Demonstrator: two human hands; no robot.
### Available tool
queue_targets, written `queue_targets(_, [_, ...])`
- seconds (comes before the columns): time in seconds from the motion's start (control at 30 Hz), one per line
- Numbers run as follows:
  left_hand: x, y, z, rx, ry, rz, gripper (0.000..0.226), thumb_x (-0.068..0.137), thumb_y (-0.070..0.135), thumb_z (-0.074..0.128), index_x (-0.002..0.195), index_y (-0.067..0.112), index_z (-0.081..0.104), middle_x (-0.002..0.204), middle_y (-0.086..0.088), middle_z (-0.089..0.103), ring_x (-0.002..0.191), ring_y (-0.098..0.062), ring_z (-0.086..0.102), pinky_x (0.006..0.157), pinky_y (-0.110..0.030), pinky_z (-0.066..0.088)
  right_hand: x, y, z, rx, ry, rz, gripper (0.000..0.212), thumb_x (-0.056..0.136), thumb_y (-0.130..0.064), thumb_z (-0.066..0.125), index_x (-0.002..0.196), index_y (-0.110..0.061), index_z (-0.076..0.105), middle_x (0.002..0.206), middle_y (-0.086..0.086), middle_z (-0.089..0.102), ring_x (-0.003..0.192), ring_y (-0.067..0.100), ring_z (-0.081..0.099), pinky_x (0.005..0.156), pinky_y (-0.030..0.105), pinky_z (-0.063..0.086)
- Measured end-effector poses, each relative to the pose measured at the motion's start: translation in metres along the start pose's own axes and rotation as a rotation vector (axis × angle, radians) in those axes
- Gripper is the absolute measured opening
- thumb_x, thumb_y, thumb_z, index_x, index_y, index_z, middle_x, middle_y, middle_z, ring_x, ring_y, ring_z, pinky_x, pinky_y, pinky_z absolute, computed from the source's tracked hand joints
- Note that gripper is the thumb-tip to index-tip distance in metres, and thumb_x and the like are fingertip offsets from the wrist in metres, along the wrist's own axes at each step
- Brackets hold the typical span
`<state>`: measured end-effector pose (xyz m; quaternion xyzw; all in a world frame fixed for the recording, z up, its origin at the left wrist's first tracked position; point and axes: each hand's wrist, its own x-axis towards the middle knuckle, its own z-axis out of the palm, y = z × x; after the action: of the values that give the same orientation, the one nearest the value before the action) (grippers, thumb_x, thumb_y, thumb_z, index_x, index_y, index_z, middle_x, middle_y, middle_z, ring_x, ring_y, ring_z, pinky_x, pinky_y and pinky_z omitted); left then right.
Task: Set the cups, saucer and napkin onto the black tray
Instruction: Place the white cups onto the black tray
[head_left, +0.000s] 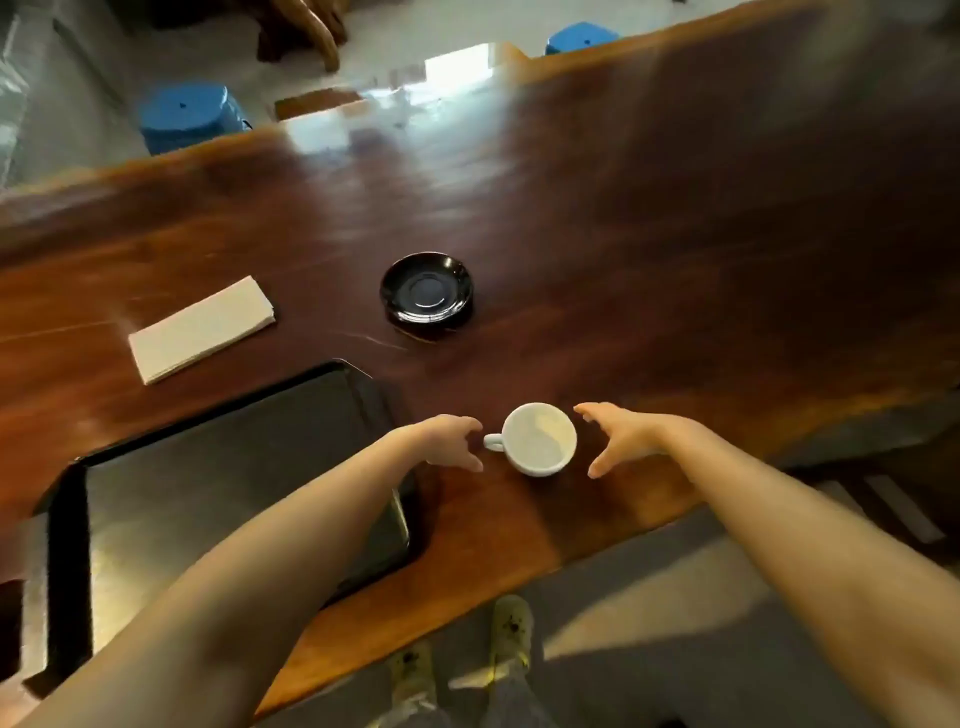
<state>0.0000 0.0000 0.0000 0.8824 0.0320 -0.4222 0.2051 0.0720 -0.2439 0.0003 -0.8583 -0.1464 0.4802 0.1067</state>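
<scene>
A white cup (540, 439) stands upright on the dark wooden table, its handle pointing left. My left hand (451, 439) is just left of the handle with fingers spread, holding nothing. On the cup's other side, a small gap away, is my right hand (621, 436), also open with curved fingers. The black tray (67, 525) lies at the near left with nothing on it; my left forearm crosses over it. A black saucer (427, 293) sits beyond the cup. A folded white napkin (201, 328) lies on the table behind the tray.
The table's (675, 234) near edge runs diagonally below my arms, with my feet (511, 631) on the grey floor beneath. Two blue stools (189, 117) stand past the far edge.
</scene>
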Motion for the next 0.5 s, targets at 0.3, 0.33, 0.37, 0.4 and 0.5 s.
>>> queue_targets(0.3, [0.024,0.016,0.022,-0.456,0.144,0.048,0.061,0.080,0.013,0.072,0.134,0.021,0.047,0.131,-0.003,0.054,0.120,-0.019,0.051,0.096,-0.028,0.043,0.022,-0.005,0.022,0.198,0.112,-0.279,0.090,0.068,-0.017,0.082,0.140,-0.021,0.029,0.142,0.003,0.034,0.132,0.018,0.030,0.115,0.040,0.025])
queue_targets(0.33, [0.026,0.015,0.024,-0.534,0.150,0.039,0.059,0.079,0.011,0.073,0.133,0.022,0.049,0.129,-0.003,0.055,0.118,-0.018,0.051,0.097,-0.029,0.044,0.023,-0.006,0.022,0.237,0.104,-0.309,0.085,0.069,-0.012,0.081,0.138,-0.019,0.031,0.140,0.003,0.035,0.127,0.013,0.031,0.114,0.036,0.026])
queue_targets(0.37, [0.027,0.014,0.026,-0.604,0.150,0.024,0.058,0.079,0.010,0.073,0.131,0.022,0.051,0.128,-0.003,0.056,0.117,-0.018,0.053,0.099,-0.030,0.046,0.022,-0.008,0.022,0.274,0.090,-0.324,0.083,0.070,-0.008,0.080,0.136,-0.018,0.032,0.139,0.003,0.035,0.124,0.011,0.032,0.112,0.033,0.027])
queue_targets(0.4, [0.028,0.012,0.028,-0.663,0.153,0.012,0.057,0.078,0.009,0.073,0.130,0.022,0.053,0.128,-0.003,0.057,0.117,-0.018,0.054,0.101,-0.033,0.047,0.022,-0.009,0.022,0.301,0.077,-0.331,0.082,0.070,-0.007,0.080,0.136,-0.018,0.032,0.139,0.003,0.035,0.123,0.010,0.033,0.111,0.032,0.028])
queue_targets(0.5, [0.024,0.009,0.031,-0.757,0.172,0.001,0.056,0.076,0.006,0.074,0.127,0.022,0.058,0.126,-0.004,0.058,0.117,-0.020,0.056,0.101,-0.038,0.049,0.022,-0.012,0.020,0.334,0.046,-0.335,0.082,0.070,-0.005,0.079,0.135,-0.019,0.031,0.138,0.002,0.035,0.124,0.012,0.034,0.108,0.030,0.029])
